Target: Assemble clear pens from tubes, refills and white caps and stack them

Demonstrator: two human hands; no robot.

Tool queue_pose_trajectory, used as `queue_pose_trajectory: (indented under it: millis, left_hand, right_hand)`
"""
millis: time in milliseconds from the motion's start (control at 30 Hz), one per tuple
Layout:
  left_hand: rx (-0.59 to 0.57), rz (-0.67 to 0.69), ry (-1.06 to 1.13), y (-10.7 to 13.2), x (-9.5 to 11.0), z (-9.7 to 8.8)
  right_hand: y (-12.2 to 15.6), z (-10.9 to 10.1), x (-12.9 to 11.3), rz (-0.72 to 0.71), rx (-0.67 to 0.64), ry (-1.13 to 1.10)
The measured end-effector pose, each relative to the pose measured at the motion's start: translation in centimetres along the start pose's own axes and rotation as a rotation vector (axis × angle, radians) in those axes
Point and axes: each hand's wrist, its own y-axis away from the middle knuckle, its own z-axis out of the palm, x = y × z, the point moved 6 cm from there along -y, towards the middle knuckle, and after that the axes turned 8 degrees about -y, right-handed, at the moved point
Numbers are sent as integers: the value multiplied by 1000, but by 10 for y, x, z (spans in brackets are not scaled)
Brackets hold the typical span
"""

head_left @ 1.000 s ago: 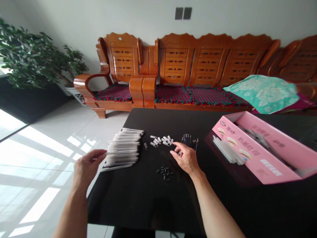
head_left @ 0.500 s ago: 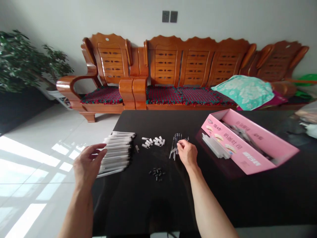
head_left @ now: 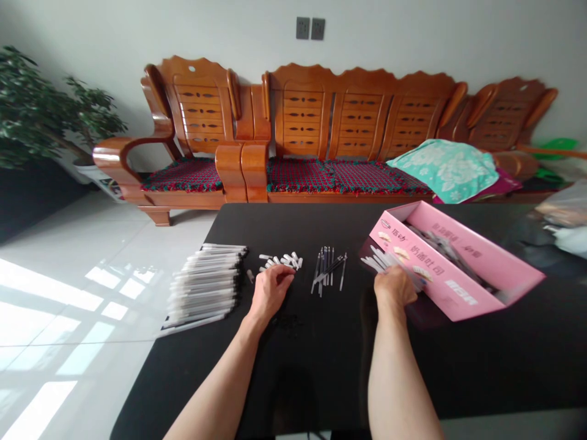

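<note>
My left hand reaches to the small white pen parts in the middle of the table. Its thumb and fingers are closed together; whatever they hold is too small to make out. My right hand is over the translucent pen barrels lying beside the pink box, its fingers hidden and blurred. Between the hands lie several pen refills, some crossing each other. A row of pens with translucent barrels and black ends lies at the left. Small black pieces show dimly behind my left wrist.
The pink box holds a heap of greyish items on the right of the black table. A wooden bench stands beyond the far edge. A plastic bag sits at the far right.
My left hand has moved right, from the pen row to the white parts, and its fingers have closed. My right hand has left the refills and moved right to the barrels.
</note>
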Motion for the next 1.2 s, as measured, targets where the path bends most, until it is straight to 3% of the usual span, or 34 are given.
queue_pose_trajectory:
  millis: [100,200,333,467,567,667,833,967,1067,1200]
  left_hand:
    - [-14,-22,-40,4,-10,3]
    - [-47,19,-69,5,-7,8]
    - [-118,109,-202,4,14,24]
    - [-196,123,-396,3,28,41]
    - [-205,98,-496,3,27,46]
    - [-194,34,-554,2,21,44]
    - [-120,-91,-463,1,6,27]
    - [-82,-164,-156,4,-9,9]
    - [-136,-122,17,6,-13,5]
    - [-164,-20,-11,6,-8,5]
  right_hand:
    - [0,3,-10,26,-81,98]
    - [5,13,-29,43,-273,258]
    - [26,35,-60,6,-463,6]
    - [51,53,-76,16,-559,-195]
    - [66,60,-81,91,-647,-318]
    - [76,65,-83,258,-728,-471]
    - [84,70,-81,529,-702,-744]
    - [77,71,-76,652,-598,-985]
    - [69,69,-72,692,-540,-1112]
    - [60,65,-68,682,-482,-1168]
